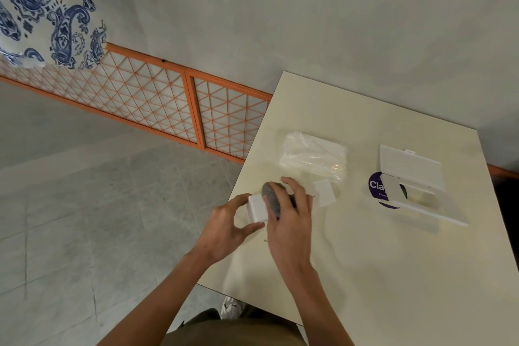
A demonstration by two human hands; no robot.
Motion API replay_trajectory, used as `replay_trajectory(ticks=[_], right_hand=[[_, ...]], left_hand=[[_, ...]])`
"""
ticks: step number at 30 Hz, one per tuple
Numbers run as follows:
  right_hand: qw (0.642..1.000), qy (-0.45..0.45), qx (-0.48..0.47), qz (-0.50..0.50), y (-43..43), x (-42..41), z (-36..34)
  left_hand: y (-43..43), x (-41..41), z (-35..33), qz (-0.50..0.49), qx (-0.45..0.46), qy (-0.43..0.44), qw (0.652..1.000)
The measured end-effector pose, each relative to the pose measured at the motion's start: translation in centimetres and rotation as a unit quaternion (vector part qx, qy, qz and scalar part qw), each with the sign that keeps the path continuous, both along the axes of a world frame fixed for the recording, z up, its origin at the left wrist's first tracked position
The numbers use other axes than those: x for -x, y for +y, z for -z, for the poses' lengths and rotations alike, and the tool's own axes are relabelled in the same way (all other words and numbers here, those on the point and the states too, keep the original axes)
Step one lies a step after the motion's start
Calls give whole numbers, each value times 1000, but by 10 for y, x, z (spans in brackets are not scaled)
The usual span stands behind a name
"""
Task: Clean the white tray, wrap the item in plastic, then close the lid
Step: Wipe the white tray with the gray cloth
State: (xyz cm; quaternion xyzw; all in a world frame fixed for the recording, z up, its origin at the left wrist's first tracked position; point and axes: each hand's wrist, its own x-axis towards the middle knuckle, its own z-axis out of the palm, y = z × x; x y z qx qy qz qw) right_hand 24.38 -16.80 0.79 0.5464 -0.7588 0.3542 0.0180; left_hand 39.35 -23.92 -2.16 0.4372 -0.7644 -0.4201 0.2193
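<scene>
A small white tray (257, 209) sits near the left edge of the cream table (393, 261). My left hand (224, 230) holds it, thumb on top and fingers round its near side. My right hand (292, 219) grips a grey cloth (271, 195) and presses it against the tray's right side. Beyond my hands lies a white item wrapped in clear plastic (314, 156). A small white piece (324, 192) lies just right of my right hand. At the right, a white box with its lid (411, 167) open rests partly on a purple round sticker (379, 187).
The table's left edge runs close beside the tray, with grey tiled floor (84, 205) below. An orange lattice panel (168, 101) leans along the wall. A blue paisley cloth (42, 8) hangs at the upper left. My shoe (231, 307) shows under the table's near edge.
</scene>
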Motion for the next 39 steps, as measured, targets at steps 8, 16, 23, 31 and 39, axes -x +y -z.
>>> replay_trajectory(ticks=[8,16,23,31,39], right_hand=[[996,93,-5,-12,12,11,8],[998,-44,-2,45,7,25,0],[999,0,-42,-25,13,14,6],[999,-9,-23,47,12,56,12],[999,16,-28,-28,14,25,10]], left_hand=[[2,2,3,-2,14,-12,1000],[9,13,-16,26,44,-11,999],[2,27,-13,56,116,-31,991],[3,27,-8,33,113,-66,991],[0,29,-12,52,115,-54,991]])
